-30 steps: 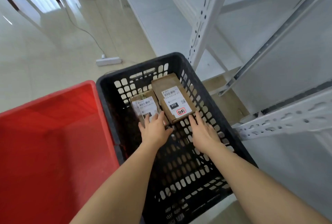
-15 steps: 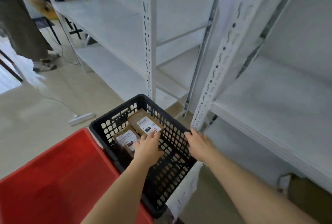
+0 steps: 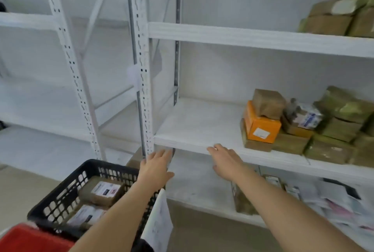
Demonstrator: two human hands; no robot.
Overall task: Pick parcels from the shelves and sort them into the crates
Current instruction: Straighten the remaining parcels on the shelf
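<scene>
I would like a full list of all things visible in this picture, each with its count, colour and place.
black crate: one, black, bottom left on the floor side.
parcels in the black crate: two, brown with white labels, lying inside.
red crate: one, red, bottom left corner, only partly visible.
shelf rack: white metal, several levels, fills the background.
orange box: one, orange, middle shelf on the right, on a brown parcel.
brown parcels on the middle shelf: a stack, count unclear, brown, right end.
parcels on the top shelf: several, brown, upper right.
flat packets: several, whitish, lowest shelf at right, blurred.
left hand: empty, fingers straight, above the crate's far edge.
right hand: empty, fingers straight, at the middle shelf's front edge.
</scene>
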